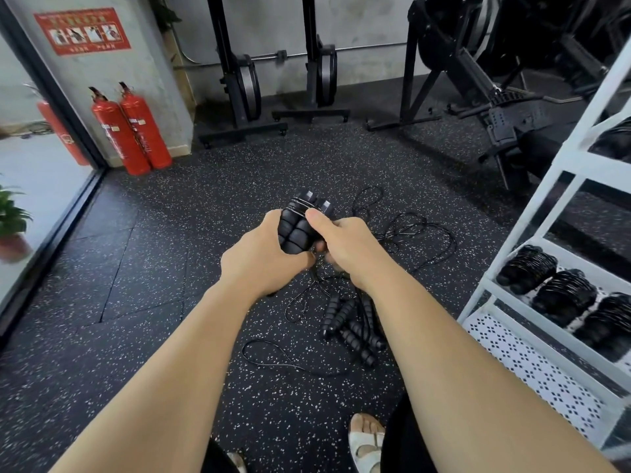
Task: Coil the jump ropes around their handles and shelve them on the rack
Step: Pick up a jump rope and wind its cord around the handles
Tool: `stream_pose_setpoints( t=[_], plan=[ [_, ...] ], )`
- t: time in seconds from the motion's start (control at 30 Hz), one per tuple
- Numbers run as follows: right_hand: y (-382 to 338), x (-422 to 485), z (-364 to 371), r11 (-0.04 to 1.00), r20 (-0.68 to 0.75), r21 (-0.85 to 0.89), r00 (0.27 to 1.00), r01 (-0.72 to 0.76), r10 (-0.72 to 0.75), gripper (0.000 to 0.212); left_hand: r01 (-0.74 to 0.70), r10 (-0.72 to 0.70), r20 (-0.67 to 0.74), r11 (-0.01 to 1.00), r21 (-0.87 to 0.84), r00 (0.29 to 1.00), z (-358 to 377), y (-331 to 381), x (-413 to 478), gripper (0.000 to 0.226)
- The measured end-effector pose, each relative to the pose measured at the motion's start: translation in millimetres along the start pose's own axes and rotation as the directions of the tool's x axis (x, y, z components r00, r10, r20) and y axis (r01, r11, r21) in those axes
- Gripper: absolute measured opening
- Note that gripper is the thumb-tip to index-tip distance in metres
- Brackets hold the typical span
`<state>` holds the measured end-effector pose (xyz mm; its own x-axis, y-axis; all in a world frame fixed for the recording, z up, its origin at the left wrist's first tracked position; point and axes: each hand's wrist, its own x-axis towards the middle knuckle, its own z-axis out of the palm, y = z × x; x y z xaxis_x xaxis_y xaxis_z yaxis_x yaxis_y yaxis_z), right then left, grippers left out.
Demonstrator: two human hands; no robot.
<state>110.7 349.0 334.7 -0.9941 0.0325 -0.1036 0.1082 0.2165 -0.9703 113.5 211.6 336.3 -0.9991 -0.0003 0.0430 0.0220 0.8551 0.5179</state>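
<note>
1. Two bare forearms are reaching out from the bottom edge, and a foot in a pale sandal (pixel 367 438) is standing on the speckled floor (pixel 153 268) to the left of the rack's lowest shelf.
2. The left hand (pixel 263 257) is gripping a pair of black ribbed handles (pixel 295 230) from the side away from the rack, with its fingers curled round them.
3. The right hand (pixel 345 244) is holding the same handles from the rack side, with its thumb pressing across their upper part. Its lower fingers are blurring, so I cannot tell whether they are also pinching the cord.
4. The handles are being held side by side above the floor, well to the left of the white rack (pixel 532 213). A few turns of thin cord (pixel 300 204) are circling them near their far ends.
5. Loose rope (pixel 423 233) is lying in loops on the floor between the hands and the rack.
6. A heap of unwound handles (pixel 355 326) is lying on the floor below the hands, near the rack's bottom corner.
7. Several coiled ropes (pixel 563 295) are sitting in a row on a low rack shelf, above the perforated bottom shelf (pixel 532 367).
8. Two red fire extinguishers (pixel 131 128) are standing by the wall, far to the left of the rack.
</note>
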Motion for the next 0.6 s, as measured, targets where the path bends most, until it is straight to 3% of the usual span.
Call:
stream_pose_setpoints(
  t=[0.1,0.2,0.27,0.47,0.6],
  plan=[
    [-1.6,-4.3,-1.9,0.981,0.026,-0.188,0.999,0.047,-0.043,0.051,0.036,-0.037,-0.028,0.999,-0.020,0.999,2.5,-3.3,2.6,0.043],
    [2.6,-6.6,1.0,0.863,0.055,-0.485,0.990,0.143,-0.133,0.046,0.117,-0.121,-0.075,0.991,-0.066,0.990,-2.7,-10.0,8.1,0.040],
    [5.9,-7.7,2.0,0.780,0.086,-0.592,0.978,0.204,-0.191,0.043,0.146,-0.151,-0.069,0.987,-0.073,0.986,-8.4,-18.1,10.7,0.040],
    [-5.4,-16.7,-1.3,0.558,0.151,-0.754,0.918,0.346,-0.366,0.038,0.180,-0.177,-0.045,0.981,0.078,0.983,-25.2,-41.2,13.1,0.041],
    [-15.8,-17.0,2.6,0.461,0.206,-0.785,0.877,0.414,-0.435,0.042,0.122,-0.122,-0.014,0.963,0.239,0.992,-28.2,-44.4,11.6,0.042]
  ],
)
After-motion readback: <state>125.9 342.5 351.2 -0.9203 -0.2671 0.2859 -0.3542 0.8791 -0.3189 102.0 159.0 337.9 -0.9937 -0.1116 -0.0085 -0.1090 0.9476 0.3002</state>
